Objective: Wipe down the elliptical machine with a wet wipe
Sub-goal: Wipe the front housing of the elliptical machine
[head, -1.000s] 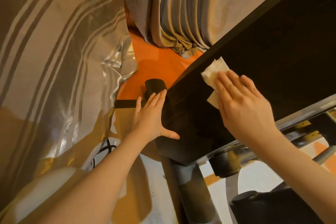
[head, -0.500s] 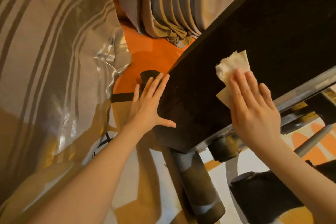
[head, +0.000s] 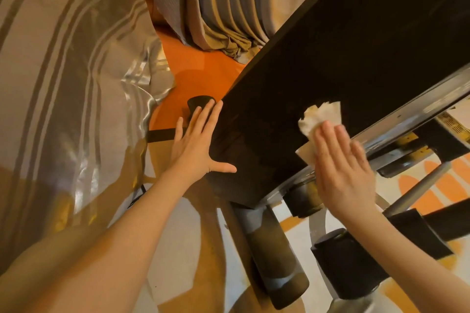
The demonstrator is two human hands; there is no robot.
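Note:
The elliptical machine's broad black panel (head: 330,63) slants from upper right down to the centre. A crumpled white wet wipe (head: 318,117) lies on the panel near its silver lower rail (head: 407,114). My right hand (head: 340,173) presses the wipe flat against the panel with straight fingers, covering the wipe's lower part. My left hand (head: 198,145) rests flat on the panel's left edge, fingers straight and thumb spread onto the dark face.
Grey curtains (head: 223,7) hang behind, and a striped curtain (head: 63,71) fills the left. Below the panel are a dark cylindrical foot (head: 274,262), black frame parts (head: 351,262) and a grey bar (head: 417,185). The floor is orange and white (head: 198,79).
My right hand has slid the wipe rightward and down across the panel toward the silver rail. My left hand has stayed flat on the panel's left edge.

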